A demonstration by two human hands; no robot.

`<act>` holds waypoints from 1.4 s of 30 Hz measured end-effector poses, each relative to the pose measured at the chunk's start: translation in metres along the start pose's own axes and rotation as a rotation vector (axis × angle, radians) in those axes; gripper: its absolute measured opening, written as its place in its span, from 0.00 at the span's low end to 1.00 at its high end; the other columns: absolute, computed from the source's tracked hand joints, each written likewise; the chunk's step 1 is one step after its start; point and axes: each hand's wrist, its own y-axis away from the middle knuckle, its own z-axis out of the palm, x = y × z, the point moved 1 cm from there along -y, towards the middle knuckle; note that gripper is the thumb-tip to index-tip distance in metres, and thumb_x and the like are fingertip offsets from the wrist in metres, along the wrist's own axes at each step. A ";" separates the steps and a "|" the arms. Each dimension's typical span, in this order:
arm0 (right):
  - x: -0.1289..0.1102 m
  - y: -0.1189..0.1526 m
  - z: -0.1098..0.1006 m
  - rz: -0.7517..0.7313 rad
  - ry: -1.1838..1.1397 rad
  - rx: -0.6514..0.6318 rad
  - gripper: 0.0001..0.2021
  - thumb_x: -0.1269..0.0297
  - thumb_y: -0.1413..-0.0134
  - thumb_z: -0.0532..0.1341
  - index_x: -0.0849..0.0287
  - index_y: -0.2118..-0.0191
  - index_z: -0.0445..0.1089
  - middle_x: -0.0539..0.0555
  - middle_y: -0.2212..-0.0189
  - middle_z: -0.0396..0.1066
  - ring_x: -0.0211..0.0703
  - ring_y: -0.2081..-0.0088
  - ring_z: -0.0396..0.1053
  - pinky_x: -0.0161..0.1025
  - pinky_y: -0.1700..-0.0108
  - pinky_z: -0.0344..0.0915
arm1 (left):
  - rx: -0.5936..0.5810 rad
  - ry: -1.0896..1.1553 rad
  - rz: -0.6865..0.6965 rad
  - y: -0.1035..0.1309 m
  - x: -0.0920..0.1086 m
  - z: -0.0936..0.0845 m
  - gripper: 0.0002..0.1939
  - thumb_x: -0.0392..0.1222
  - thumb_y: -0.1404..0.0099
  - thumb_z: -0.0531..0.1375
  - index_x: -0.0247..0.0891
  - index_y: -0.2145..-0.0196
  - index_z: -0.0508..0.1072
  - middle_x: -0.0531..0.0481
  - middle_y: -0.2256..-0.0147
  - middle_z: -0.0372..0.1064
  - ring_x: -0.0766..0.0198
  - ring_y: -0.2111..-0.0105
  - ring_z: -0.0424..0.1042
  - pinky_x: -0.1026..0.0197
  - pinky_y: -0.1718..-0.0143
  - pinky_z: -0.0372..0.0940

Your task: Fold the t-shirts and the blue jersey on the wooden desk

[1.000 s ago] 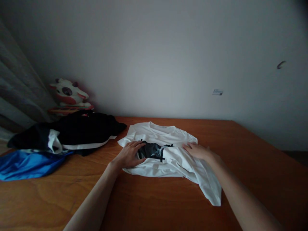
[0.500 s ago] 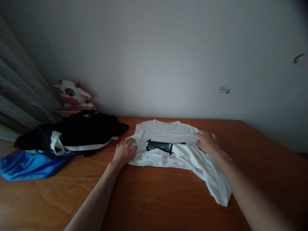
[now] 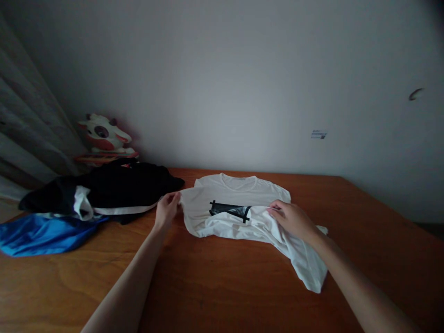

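Observation:
A white T-shirt (image 3: 239, 184) with a black printed picture on its chest lies on the wooden table, its neckline toward the wall. Its lower part is bunched, and one portion trails toward me on the right. At the shirt's left side, my left hand (image 3: 168, 210) pinches the edge of the sleeve and holds it slightly raised. My right hand (image 3: 289, 218) is closed on a fold of the shirt just right of the print. The fold partly covers the print.
To the left, black clothing (image 3: 128, 187) with a white stripe lies beside a blue garment (image 3: 52, 236). Behind them a cow-shaped toy (image 3: 106, 134) stands near the curtain (image 3: 31, 120). The wall (image 3: 222, 92) rises behind the table (image 3: 215, 286).
My left hand has moved left and up, drawing the sleeve outward. My right hand has shifted left from the shirt's right side and now grips a fold. The view has turned slightly.

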 end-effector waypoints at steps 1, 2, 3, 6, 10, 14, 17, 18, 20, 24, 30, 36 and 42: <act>-0.006 0.004 -0.003 0.006 -0.036 0.018 0.14 0.51 0.35 0.56 0.54 0.60 0.73 0.55 0.64 0.80 0.51 0.61 0.78 0.41 0.60 0.67 | 0.079 0.137 -0.018 -0.005 -0.001 -0.003 0.16 0.53 0.40 0.63 0.37 0.62 0.73 0.49 0.69 0.73 0.61 0.69 0.74 0.58 0.63 0.70; -0.014 0.008 -0.005 0.009 -0.089 0.029 0.14 0.50 0.35 0.56 0.54 0.60 0.73 0.55 0.65 0.80 0.50 0.61 0.78 0.41 0.60 0.67 | 0.154 0.254 -0.029 -0.008 -0.001 -0.005 0.16 0.51 0.40 0.63 0.38 0.60 0.72 0.50 0.68 0.72 0.62 0.68 0.74 0.57 0.61 0.71; -0.021 0.013 -0.007 0.007 -0.155 0.024 0.15 0.49 0.35 0.56 0.54 0.60 0.73 0.54 0.65 0.80 0.49 0.61 0.77 0.40 0.60 0.68 | 0.222 0.361 -0.048 -0.010 -0.002 -0.007 0.15 0.49 0.41 0.64 0.39 0.59 0.71 0.50 0.68 0.71 0.63 0.66 0.74 0.57 0.58 0.71; -0.038 0.030 -0.011 -0.017 -0.321 -0.067 0.17 0.46 0.35 0.56 0.53 0.56 0.75 0.54 0.59 0.80 0.47 0.56 0.77 0.40 0.54 0.70 | 0.284 0.327 0.018 -0.005 0.000 -0.006 0.15 0.46 0.40 0.64 0.40 0.56 0.70 0.50 0.63 0.71 0.63 0.62 0.73 0.55 0.53 0.70; -0.029 0.057 -0.008 -0.044 -0.096 -0.159 0.34 0.41 0.56 0.72 0.51 0.44 0.72 0.60 0.42 0.72 0.59 0.42 0.69 0.52 0.41 0.66 | 0.042 -0.211 0.588 0.032 0.016 0.012 0.12 0.48 0.37 0.63 0.39 0.59 0.72 0.45 0.59 0.71 0.56 0.57 0.72 0.51 0.52 0.69; 0.000 0.078 0.003 -0.021 0.171 -0.082 0.29 0.48 0.54 0.72 0.54 0.46 0.74 0.63 0.40 0.69 0.65 0.41 0.67 0.57 0.41 0.65 | -0.595 -0.457 0.978 0.083 0.033 0.040 0.06 0.44 0.33 0.60 0.40 0.61 0.73 0.47 0.65 0.73 0.58 0.63 0.73 0.57 0.58 0.70; 0.013 0.081 0.011 0.009 0.162 0.010 0.12 0.55 0.40 0.61 0.54 0.55 0.75 0.60 0.54 0.77 0.57 0.52 0.75 0.49 0.50 0.69 | -0.854 -0.508 1.012 0.107 0.036 0.056 0.13 0.47 0.33 0.62 0.41 0.52 0.74 0.44 0.56 0.75 0.56 0.55 0.73 0.54 0.51 0.70; 0.015 0.080 0.013 0.034 0.133 0.030 0.11 0.55 0.38 0.59 0.54 0.59 0.75 0.58 0.59 0.78 0.54 0.57 0.76 0.46 0.55 0.70 | -0.863 -0.538 1.005 0.110 0.034 0.060 0.17 0.48 0.33 0.63 0.42 0.49 0.74 0.43 0.51 0.75 0.54 0.51 0.72 0.52 0.47 0.68; 0.017 0.076 0.017 0.091 0.043 0.040 0.16 0.49 0.36 0.57 0.54 0.67 0.72 0.54 0.70 0.76 0.50 0.66 0.75 0.41 0.64 0.68 | -0.791 -0.611 0.950 0.109 0.029 0.065 0.21 0.48 0.33 0.63 0.43 0.44 0.72 0.42 0.46 0.72 0.50 0.45 0.70 0.46 0.41 0.65; 0.017 0.070 0.024 0.027 -0.043 0.110 0.23 0.41 0.35 0.55 0.54 0.71 0.70 0.53 0.72 0.74 0.49 0.66 0.74 0.42 0.63 0.70 | -0.612 -0.691 0.826 0.101 0.018 0.069 0.17 0.44 0.31 0.61 0.43 0.45 0.74 0.42 0.45 0.72 0.49 0.44 0.70 0.43 0.41 0.64; 0.024 0.075 0.036 -0.121 0.132 0.275 0.26 0.45 0.35 0.57 0.55 0.40 0.69 0.63 0.37 0.65 0.59 0.36 0.63 0.57 0.36 0.61 | -0.460 -0.797 0.786 0.102 0.019 0.069 0.14 0.39 0.33 0.59 0.44 0.50 0.77 0.42 0.44 0.71 0.48 0.43 0.69 0.43 0.41 0.64; 0.038 0.057 0.050 0.017 0.210 -0.023 0.34 0.41 0.34 0.53 0.53 0.30 0.58 0.62 0.30 0.56 0.59 0.29 0.52 0.64 0.32 0.52 | -0.347 -1.021 0.652 0.099 0.007 0.073 0.32 0.58 0.32 0.60 0.40 0.36 0.69 0.33 0.33 0.59 0.37 0.34 0.59 0.33 0.35 0.54; 0.044 0.027 0.051 0.031 0.210 -0.033 0.32 0.43 0.34 0.54 0.52 0.30 0.59 0.62 0.29 0.56 0.58 0.28 0.51 0.64 0.32 0.51 | -0.410 -1.067 0.595 0.077 0.003 0.080 0.31 0.59 0.29 0.55 0.42 0.35 0.67 0.34 0.31 0.56 0.38 0.31 0.55 0.33 0.34 0.51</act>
